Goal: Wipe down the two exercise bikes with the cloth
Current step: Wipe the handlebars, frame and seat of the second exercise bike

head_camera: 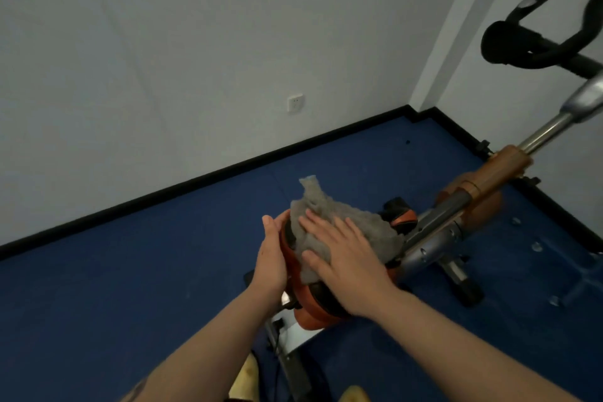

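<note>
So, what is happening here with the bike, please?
A person is wiping an exercise bike. The right hand presses a grey cloth flat on the orange and black saddle, with straight fingers. The left hand steadies the saddle's side. The black handlebars are at the upper right, untouched.

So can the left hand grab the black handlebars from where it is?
Probably not. The left hand rests against the side of the seat, steadying it, while the handlebars stand far off at the bike's other end. Nothing blocks the way; they just look beyond reach without stepping forward.
</note>
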The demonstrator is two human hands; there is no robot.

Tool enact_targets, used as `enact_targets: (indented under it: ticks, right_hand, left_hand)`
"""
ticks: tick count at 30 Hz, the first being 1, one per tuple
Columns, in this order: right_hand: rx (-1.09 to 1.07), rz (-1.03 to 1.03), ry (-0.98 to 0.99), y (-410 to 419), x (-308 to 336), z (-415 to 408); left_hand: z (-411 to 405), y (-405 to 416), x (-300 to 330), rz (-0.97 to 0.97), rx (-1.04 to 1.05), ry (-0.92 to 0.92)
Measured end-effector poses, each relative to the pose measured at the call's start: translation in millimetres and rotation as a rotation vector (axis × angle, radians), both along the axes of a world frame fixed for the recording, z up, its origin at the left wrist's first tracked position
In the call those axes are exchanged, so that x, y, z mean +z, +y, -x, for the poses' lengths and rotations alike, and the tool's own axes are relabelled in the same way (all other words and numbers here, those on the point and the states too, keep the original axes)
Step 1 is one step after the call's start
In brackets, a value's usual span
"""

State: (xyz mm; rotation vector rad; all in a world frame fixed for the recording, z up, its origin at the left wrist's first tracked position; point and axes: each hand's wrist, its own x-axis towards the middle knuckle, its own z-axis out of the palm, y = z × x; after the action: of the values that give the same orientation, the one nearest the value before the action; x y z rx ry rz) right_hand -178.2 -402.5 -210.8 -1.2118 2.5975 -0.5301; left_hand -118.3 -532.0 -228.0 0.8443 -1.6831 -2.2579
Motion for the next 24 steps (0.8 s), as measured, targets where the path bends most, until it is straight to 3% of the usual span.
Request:
enact_targets:
  ticks: [5, 8, 12, 16, 21, 24]
  right_hand:
    - [-0.178, -0.129, 0.042, -20.2, 5.9, -0.5]
    - [-0.146, -0.141, 0.167, -32.1, 1.4, -31.3]
    - [-0.112, -0.114, 0.138, -46.7, 4.4, -4.3]
    - [-0.208, -0.062, 0.025, -63.4, 8.9, 13.3]
    - [-0.117, -0.032, 0.132, -42.6, 2.7, -6.4]
    - [-0.161, -0.119, -0.022, -61.2, 6.1, 20.7]
  left_hand:
    - [-7.0, -7.5, -1.3, -0.087, -0.046, 0.026]
    - [-8.2, -8.0, 0.1, -0.136, -0.094, 0.063]
    - [-7.0, -7.1, 0.7, -0.181, -0.091, 0.072]
    - [-5.7, -10.7, -8.0, -0.122, -0.097, 0.058]
    - [-11.5, -18.6, -22.0, -0.008, -0.108, 0.047]
    - [-13.4, -20.2, -23.9, 0.054, -0.126, 0.017]
